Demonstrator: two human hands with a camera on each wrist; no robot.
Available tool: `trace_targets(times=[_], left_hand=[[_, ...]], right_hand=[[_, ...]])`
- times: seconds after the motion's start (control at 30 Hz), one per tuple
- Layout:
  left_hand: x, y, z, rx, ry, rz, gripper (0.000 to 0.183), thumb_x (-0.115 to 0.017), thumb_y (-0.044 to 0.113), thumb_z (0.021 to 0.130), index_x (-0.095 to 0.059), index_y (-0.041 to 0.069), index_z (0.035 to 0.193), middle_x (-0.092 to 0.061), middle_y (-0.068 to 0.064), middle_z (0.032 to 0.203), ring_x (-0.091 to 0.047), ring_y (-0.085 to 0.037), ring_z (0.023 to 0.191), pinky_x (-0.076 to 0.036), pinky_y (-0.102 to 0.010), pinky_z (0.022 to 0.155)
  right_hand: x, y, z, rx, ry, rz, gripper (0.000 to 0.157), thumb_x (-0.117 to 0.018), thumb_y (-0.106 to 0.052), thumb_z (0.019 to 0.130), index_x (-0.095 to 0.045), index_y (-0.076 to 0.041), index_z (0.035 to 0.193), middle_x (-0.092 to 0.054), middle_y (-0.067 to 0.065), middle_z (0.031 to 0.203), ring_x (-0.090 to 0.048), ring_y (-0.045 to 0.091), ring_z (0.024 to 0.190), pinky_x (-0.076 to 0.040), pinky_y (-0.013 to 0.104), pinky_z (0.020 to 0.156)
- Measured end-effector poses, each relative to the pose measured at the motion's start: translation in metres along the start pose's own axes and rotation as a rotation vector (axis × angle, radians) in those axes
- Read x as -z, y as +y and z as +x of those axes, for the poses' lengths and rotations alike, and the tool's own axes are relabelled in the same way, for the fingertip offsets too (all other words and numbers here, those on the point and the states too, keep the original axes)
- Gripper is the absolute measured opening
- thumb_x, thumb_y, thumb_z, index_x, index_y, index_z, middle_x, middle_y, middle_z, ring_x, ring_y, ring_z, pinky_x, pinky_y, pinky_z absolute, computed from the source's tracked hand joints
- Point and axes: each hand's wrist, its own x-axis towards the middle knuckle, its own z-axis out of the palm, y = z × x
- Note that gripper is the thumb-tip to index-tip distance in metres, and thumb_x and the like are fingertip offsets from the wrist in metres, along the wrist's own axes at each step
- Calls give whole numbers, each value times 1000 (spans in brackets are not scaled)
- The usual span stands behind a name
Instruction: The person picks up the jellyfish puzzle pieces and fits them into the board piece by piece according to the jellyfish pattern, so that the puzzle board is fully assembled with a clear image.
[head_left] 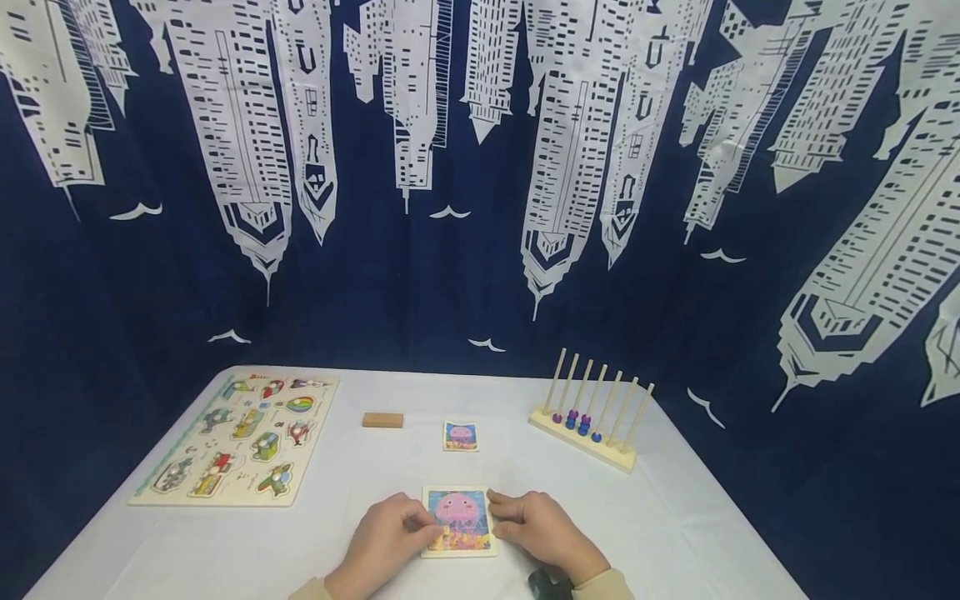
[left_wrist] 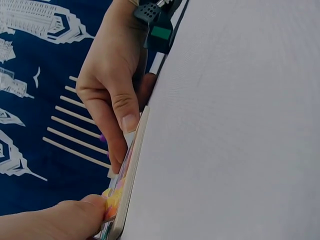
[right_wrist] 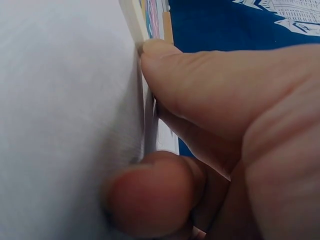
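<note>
A small square jellyfish jigsaw puzzle [head_left: 457,510] in a pale wooden tray [head_left: 459,553] lies flat on the table in front of me. At its lower left corner my left hand [head_left: 392,533] pinches a yellow-orange puzzle piece [left_wrist: 114,204] between thumb and finger. The piece sits at the picture's lower edge; whether it lies fully flat is unclear. My right hand [head_left: 546,530] grips the tray's right side, with the thumb on the near part of the edge and a finger at the upper right corner. In the right wrist view the thumb [right_wrist: 195,85] touches the tray's edge.
Beyond the puzzle lies a small matching jellyfish picture card [head_left: 461,437], with a wooden block [head_left: 382,420] to its left. A knob puzzle board [head_left: 300,450] of vehicles lies at the left. At the right back stands a wooden peg rack [head_left: 600,451] with purple and blue beads.
</note>
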Motion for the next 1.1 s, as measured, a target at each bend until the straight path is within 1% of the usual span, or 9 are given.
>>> trace_targets(times=[0.1,0.2,0.3,0.47,0.63,0.77,0.87,0.97,1.1], left_hand=[[0,0,0,-13,-13,36,12,-86,36,83,-76,30,79,-62,17,79,-48,2,64,-43,-20,59],[-1,2,0,-8,-28,70,12,-85,36,83,-75,29,81,-64,16,83,-53,2,70,-46,-21,63],[-1,3,1,-15,-42,106,16,-84,36,83,-77,26,93,-66,15,89,-58,1,76,-49,-22,65],[-1,3,0,-76,-74,122,25,-81,33,88,-80,20,110,-61,12,90,-50,2,69,-45,-19,59],[1,4,-3,-115,-120,107,25,-78,32,92,-80,17,112,-55,13,89,-46,4,65,-44,-17,57],[3,6,-4,-148,-144,148,26,-77,32,92,-80,15,112,-55,13,91,-45,5,65,-44,-16,56],[3,8,-5,-173,-134,223,25,-76,33,93,-80,16,112,-54,14,92,-42,6,63,-42,-16,52],[2,13,-6,-187,-108,339,23,-77,34,92,-81,20,110,-53,14,91,-40,4,65,-38,-17,50],[1,19,-7,-243,-56,480,19,-79,35,89,-83,23,104,-59,9,97,-45,-1,74,-36,-15,51]], right_hand=[[0,0,0,4,1,0,34,-79,-28,88,-76,-14,119,-66,-3,138,-60,26,132,-45,55,108],[1,0,-1,16,2,3,34,-79,-27,88,-76,-13,119,-66,-2,138,-60,26,132,-45,55,107],[2,0,-2,23,2,8,34,-79,-27,88,-76,-12,119,-66,-1,138,-60,27,132,-45,55,107],[1,1,-2,17,1,3,35,-78,-28,89,-76,-14,120,-66,-2,138,-60,27,132,-44,56,108],[2,0,-2,18,-5,4,35,-78,-28,88,-76,-14,120,-66,-1,138,-60,29,132,-44,57,107],[2,-1,-2,18,-5,4,35,-78,-29,88,-76,-15,120,-66,-2,138,-60,29,132,-44,57,107],[2,-1,-1,22,-5,-4,34,-78,-29,88,-76,-15,120,-66,-2,138,-60,29,132,-44,56,108],[2,-1,-1,27,-8,-9,34,-78,-29,89,-76,-15,120,-66,-2,138,-60,28,132,-45,55,108],[2,-2,-2,30,-6,-9,34,-78,-27,89,-76,-14,120,-67,-1,137,-61,27,131,-46,54,107]])
